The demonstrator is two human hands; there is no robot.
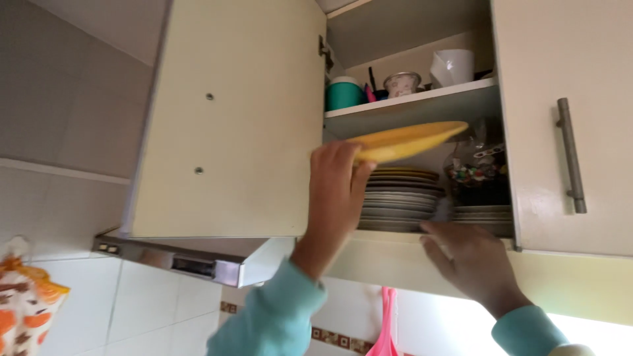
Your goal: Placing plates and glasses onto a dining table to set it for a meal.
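Observation:
My left hand (pixel 335 191) grips the near rim of a yellow plate (pixel 409 140) and holds it tilted just above a stack of plates (pixel 399 199) on the lower shelf of an open wall cabinet. My right hand (pixel 465 257) rests with its fingers spread on the front edge of that lower shelf (pixel 389 236), right of the stack and holding nothing. Both arms wear light teal sleeves.
The cream cabinet door (pixel 231 118) stands open at the left; a closed door with a metal handle (pixel 571 155) is at the right. The upper shelf holds a teal container (pixel 343 93), a white jug (pixel 452 66) and a lidded jar. A range hood (pixel 191 260) juts out below left. A pink utensil (pixel 386 326) hangs below.

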